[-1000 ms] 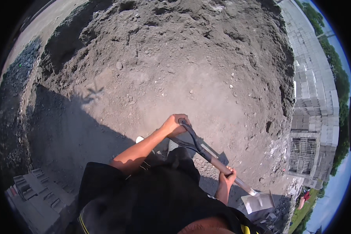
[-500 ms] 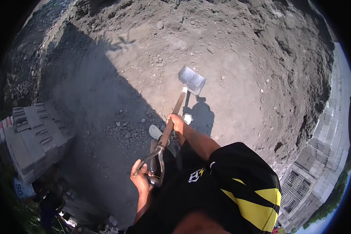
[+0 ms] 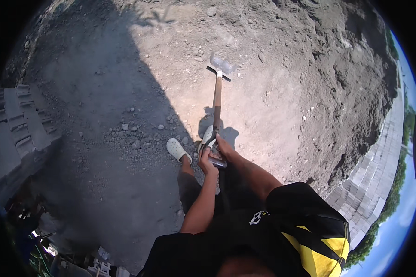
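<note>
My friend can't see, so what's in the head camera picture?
A person's left hand and right hand hold a shovel pointing ahead over dusty ground. Pale shoes show below; stacked blocks stand left and right.

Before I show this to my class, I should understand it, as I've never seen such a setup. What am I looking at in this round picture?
There is no machine here, just a person working barehanded. A wide fisheye camera worn on the head looks down, so edges bend.

The left hand holds the end grip of a shovel. The right hand is at the handle just ahead; its hidden fingers leave the firmness unclear. The blade is blurred, so I can't tell whether it touches the dirt.

Below are the wearer's white clogs, with small stones scattered to their left. Grey concrete blocks are stacked at the far left.
</note>
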Tool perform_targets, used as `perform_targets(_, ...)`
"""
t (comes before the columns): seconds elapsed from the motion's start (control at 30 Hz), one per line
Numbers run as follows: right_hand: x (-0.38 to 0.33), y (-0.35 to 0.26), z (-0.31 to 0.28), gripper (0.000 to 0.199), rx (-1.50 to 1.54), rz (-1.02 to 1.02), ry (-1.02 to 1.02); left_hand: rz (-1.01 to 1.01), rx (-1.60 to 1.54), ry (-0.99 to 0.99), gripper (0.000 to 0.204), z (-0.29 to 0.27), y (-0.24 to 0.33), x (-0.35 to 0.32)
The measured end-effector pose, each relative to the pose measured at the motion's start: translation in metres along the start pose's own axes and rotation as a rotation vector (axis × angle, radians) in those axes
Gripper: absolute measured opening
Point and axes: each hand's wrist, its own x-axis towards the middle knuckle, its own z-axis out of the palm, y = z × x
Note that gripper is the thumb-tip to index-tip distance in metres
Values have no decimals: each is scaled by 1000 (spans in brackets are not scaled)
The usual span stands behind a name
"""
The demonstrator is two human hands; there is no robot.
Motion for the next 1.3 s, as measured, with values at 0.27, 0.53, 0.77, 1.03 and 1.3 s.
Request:
perform_targets(0.27, -27, -29, 16, 59, -192, -290, 153, -57, 118, 174, 25, 57, 56, -23)
perform_targets(0.53, 98, -164, -32, 45, 3, -206, 172, -45, 178, 77, 26, 201, 74, 78)
perform_targets(0.77, 115, -126, -9, 55, 73, 164, -88, 132, 228, 270, 25, 70, 45, 154)
perform_targets(1.03, 287, -176, -82, 54, -268, 182, 231, 242, 320, 633, 24, 79, 88, 165)
perform_targets(1.3, 339, -201, -108, 14, 716, 337, 35, 606, 646, 751, 33, 160, 67, 101)
